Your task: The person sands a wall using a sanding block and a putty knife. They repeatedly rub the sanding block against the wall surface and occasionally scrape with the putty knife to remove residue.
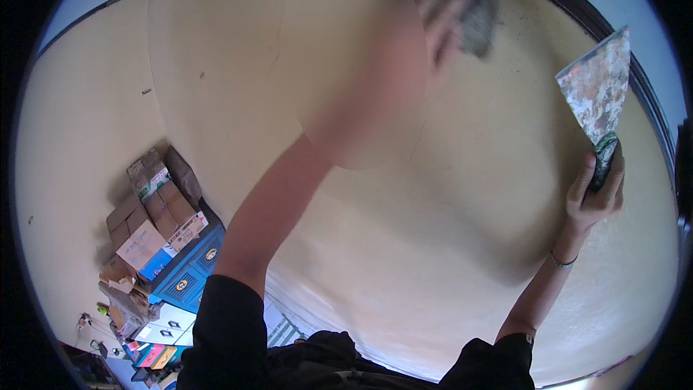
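My left hand reaches high up the cream-painted wall, its fingers laid over a dark grey sheet pressed flat there. Motion blurs this hand, and a round smudged patch covers its wrist and part of the forearm. Whether the sheet is sandpaper or cloth I cannot tell. At the right, my right hand grips the green-and-black handle of a wide putty knife. Its blade points upward and is crusted with white and rust-coloured residue.
Dark trim runs along the wall's top edge. Fine cracks mark the paint. At lower left, cardboard boxes are piled on a blue drawer cabinet, with white drawers below. A wall socket with cords is beyond them.
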Motion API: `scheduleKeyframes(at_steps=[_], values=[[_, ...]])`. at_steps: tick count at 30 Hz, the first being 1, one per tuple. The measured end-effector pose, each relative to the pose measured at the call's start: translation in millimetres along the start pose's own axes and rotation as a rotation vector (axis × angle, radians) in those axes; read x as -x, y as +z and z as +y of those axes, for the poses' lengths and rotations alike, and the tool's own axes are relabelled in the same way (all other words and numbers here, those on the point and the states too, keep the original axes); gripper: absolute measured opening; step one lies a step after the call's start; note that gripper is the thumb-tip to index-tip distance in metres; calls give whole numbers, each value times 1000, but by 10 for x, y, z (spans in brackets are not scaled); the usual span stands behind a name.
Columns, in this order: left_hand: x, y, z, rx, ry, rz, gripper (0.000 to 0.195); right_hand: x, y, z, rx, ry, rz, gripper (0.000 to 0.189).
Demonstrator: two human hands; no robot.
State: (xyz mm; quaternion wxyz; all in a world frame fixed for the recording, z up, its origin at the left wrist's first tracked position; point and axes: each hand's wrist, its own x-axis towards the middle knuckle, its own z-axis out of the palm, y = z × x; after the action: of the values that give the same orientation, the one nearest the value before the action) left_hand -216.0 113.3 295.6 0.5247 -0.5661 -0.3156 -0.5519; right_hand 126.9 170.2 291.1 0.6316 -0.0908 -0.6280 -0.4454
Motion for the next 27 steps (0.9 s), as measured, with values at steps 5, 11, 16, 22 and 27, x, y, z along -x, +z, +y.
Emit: scheduleKeyframes(at_steps=[5, 11, 16, 22, 27], values=[[-10, 88, 42, -127, -98, 43, 49, -17, -1, -132, 35, 52, -57, 38], [70, 313, 712, 124, 38, -50, 50, -9, 15, -40, 36, 27, 42, 38], [-41, -62, -270, -120, -20, 101, 52, 30, -37, 1, 39, 43, -16, 38], [108, 260, 496, -56, -61, 15, 50, -50, 35, -188, 27, 24, -63, 36], [108, 174, 424, -36, 0, -50, 47, -52, 11, -115, 7, -21, 8, 37]])
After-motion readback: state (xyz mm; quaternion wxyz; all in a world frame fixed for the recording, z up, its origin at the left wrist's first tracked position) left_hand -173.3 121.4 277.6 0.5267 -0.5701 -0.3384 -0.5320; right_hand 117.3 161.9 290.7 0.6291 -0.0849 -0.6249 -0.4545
